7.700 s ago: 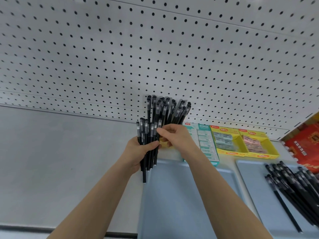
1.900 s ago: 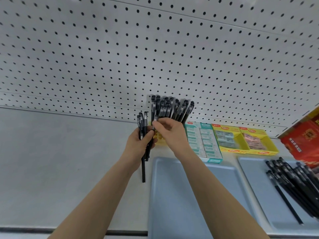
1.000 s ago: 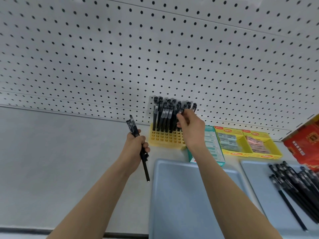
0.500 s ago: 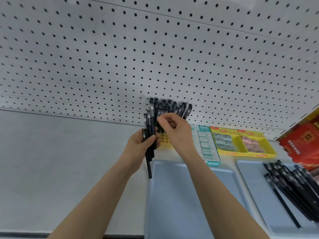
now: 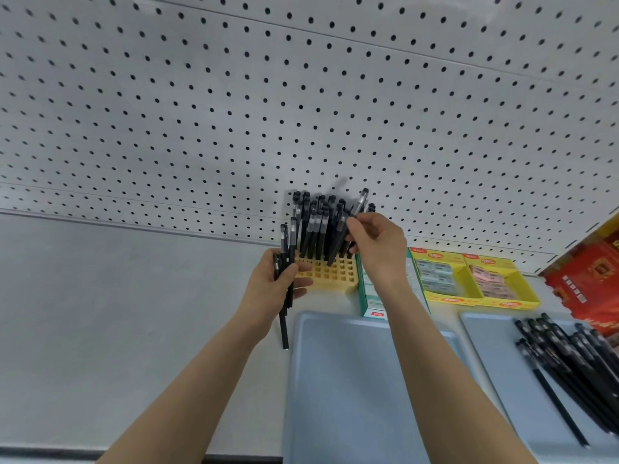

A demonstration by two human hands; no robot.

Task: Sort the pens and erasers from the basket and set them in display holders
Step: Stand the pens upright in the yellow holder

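One black pen (image 5: 348,226) pinched in the right hand (image 5: 380,249), tilted over the yellow holder (image 5: 330,274) full of standing pens. A few more pens (image 5: 284,279) gripped tight in the left hand (image 5: 273,289), just beside the holder. Blue tray (image 5: 351,380) below.

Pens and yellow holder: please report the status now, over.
Left hand grips a small bunch of pens. Right hand pinches one pen, tilted, tip at the yellow holder. Back rows full, front holes free. Nothing blocks.
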